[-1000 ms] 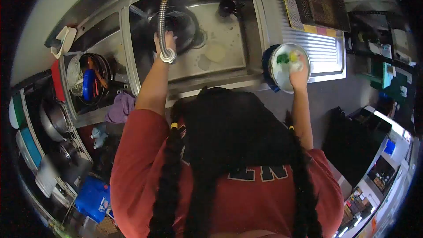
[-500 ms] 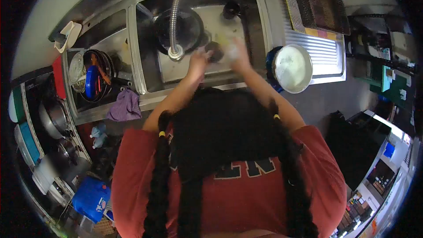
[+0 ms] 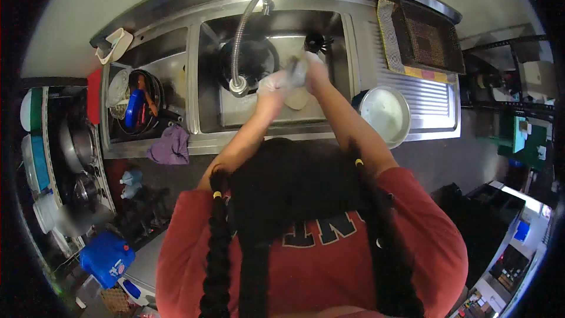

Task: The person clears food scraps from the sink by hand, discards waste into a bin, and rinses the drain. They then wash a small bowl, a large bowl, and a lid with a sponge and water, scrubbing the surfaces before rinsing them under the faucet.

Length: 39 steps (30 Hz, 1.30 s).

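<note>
In the basin of the steel sink (image 3: 212, 115), my left hand (image 3: 272, 84) and my right hand (image 3: 316, 72) are close together. Both are closed around a small greyish, shiny thing (image 3: 298, 74), too blurred to name. Something whitish, suds or thin gloves, covers the hands. A dark round pan (image 3: 259, 56) lies in the basin left of them, partly behind the flexible metal faucet hose (image 3: 238, 47). Just beyond my right hand is a black item with finger-like prongs (image 3: 316, 41). A pale rounded shape (image 3: 297, 100) shows below my hands on the basin floor.
The left basin holds stacked pans (image 3: 154, 91) and a blue item (image 3: 135, 109). A purple cloth (image 3: 169, 145) hangs over the front edge. On the right stand a pot with whitish contents (image 3: 385, 115), a ridged drainboard (image 3: 432, 103) and a dark mesh basket (image 3: 429, 35).
The view has shifted, so the sink sits lower in it. My hands have come closer together. The dark round thing between them earlier now appears as a greyish shape.
</note>
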Tool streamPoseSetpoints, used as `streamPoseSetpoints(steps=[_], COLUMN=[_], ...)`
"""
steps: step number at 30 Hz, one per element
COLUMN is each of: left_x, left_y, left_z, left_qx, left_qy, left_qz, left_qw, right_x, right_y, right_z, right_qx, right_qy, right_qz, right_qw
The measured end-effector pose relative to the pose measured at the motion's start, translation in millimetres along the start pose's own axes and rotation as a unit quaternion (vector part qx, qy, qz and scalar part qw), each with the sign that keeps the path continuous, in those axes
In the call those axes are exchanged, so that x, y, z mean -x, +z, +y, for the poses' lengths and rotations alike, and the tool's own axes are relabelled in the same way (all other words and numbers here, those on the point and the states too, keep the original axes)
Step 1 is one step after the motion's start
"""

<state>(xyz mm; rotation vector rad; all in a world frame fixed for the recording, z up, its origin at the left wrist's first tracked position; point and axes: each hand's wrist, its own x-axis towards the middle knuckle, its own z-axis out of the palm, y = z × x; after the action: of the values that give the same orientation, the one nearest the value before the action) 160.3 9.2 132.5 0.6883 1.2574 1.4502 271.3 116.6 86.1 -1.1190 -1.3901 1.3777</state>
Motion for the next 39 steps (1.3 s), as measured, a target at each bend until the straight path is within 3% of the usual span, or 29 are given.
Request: streamPoseSetpoints(steps=[1,2,3,4,6,7,9,10,11,13,14,15,16,17,18,19,21,23,25,26,28,29,32,33,34,36,37,38,39], left_x=[2.6,3.3,-2.0,-7.7,-12.4,-6.2,-3.3,-3.6,-2.8,-0.4,0.9,1.7,1.2,-2.4,-6.0,-9.0,-6.2,1.5,-13.6,-19.3,-21.2,-23.5,-5.7,-5.3,-12.4,-28.9,-38.1,-40.5,-39.0], left_y=[3.5,7.0,5.9,-0.2,-5.3,-5.9,-4.8,-4.9,-6.3,-9.4,-11.8,-17.9,-21.7,-27.0,-29.0,-29.5,-18.6,-4.1,-18.0,-25.9,-37.3,-44.4,-32.7,-32.4,-32.8,-34.4,-37.1,-39.4,-42.3], left_z=[11.7,19.8,4.1,-10.0,-12.1,-7.0,-11.2,-14.0,-21.1,-34.0,-29.0,-20.9,-13.4,-23.0,-32.8,-43.0,-31.4,-1.5,-28.1,-38.1,-35.7,-42.9,-16.1,-26.8,-35.7,-56.6,-64.6,-55.4,-40.6], left_qx=[-0.199,-0.388,-0.342,-0.341,-0.491,-0.492,-0.488,-0.483,-0.482,-0.282,-0.282,-0.052,0.181,0.241,0.241,0.274,0.306,0.378,0.385,0.392,0.391,0.37,0.296,0.306,0.314,0.35,0.377,0.379,0.361], left_qy=[0.098,0.191,0.187,0.185,0.281,0.26,0.241,0.224,0.224,0.087,0.086,-0.016,-0.116,-0.144,-0.144,-0.137,-0.131,-0.309,-0.293,-0.276,-0.318,-0.316,-0.352,-0.347,-0.336,-0.314,-0.299,-0.292,-0.331], left_qz=[-0.025,-0.045,-0.031,-0.027,-0.045,-0.06,-0.075,-0.092,-0.093,-0.051,-0.053,-0.096,-0.134,-0.105,-0.106,-0.098,-0.093,0.031,0.034,0.041,0.064,0.057,0.033,0.006,-0.023,-0.007,0.01,0.01,-0.014], left_qw=[0.975,0.901,0.92,0.921,0.823,0.829,0.836,0.842,0.842,0.954,0.954,0.994,0.968,0.954,0.954,0.947,0.938,0.872,0.875,0.877,0.861,0.871,0.887,0.887,0.888,0.883,0.877,0.878,0.872], right_x=[2.3,1.5,19.3,30.5,50.0,55.9,36.2,26.4,29.0,36.2,36.5,35.5,33.8,32.5,32.0,32.8,47.7,61.7,71.7,72.6,70.4,73.0,62.6,64.0,63.2,64.6,69.1,67.2,63.3], right_y=[-3.7,-4.8,2.2,12.7,31.9,32.8,9.2,-2.5,-4.7,-7.0,-5.8,-3.5,-2.3,-1.1,0.2,1.4,8.0,13.3,16.5,17.6,18.3,17.4,17.1,24.0,27.2,35.5,36.6,33.5,26.2], right_z=[24.3,39.6,3.7,12.2,20.2,7.7,115.8,170.7,117.4,-10.0,-9.1,-4.6,-0.6,1.1,2.3,3.8,-16.0,-44.0,-62.2,-54.2,-27.0,-30.2,-65.4,-54.4,-46.1,-48.0,-48.1,-37.1,-19.8], right_qx=[-0.126,-0.246,-0.578,-0.576,-0.565,-0.513,-0.216,-0.056,-0.164,-0.371,-0.37,-0.345,-0.321,-0.321,-0.066,0.195,0.213,0.233,0.258,0.259,0.328,0.33,0.452,0.355,0.362,0.404,0.32,0.321,0.32], right_qy=[0.062,0.122,0.321,0.324,0.364,0.364,0.189,0.109,0.162,0.273,0.274,0.265,0.255,0.254,0.082,-0.096,-0.068,-0.041,-0.055,-0.052,-0.278,-0.27,-0.085,-0.104,-0.11,0.033,0.033,0.026,-0.082], right_qz=[-0.079,-0.158,-0.147,-0.15,0.047,0.044,0.0,0.023,0.013,0.029,0.031,0.044,0.057,0.058,0.032,0.005,0.019,0.032,-0.129,-0.129,-0.146,-0.153,-0.204,-0.088,-0.094,-0.1,-0.115,-0.117,-0.182], right_qw=[0.987,0.948,0.736,0.735,0.739,0.776,0.958,0.992,0.973,0.887,0.887,0.899,0.91,0.911,0.994,0.976,0.974,0.971,0.956,0.956,0.891,0.891,0.864,0.925,0.921,0.909,0.94,0.939,0.926])
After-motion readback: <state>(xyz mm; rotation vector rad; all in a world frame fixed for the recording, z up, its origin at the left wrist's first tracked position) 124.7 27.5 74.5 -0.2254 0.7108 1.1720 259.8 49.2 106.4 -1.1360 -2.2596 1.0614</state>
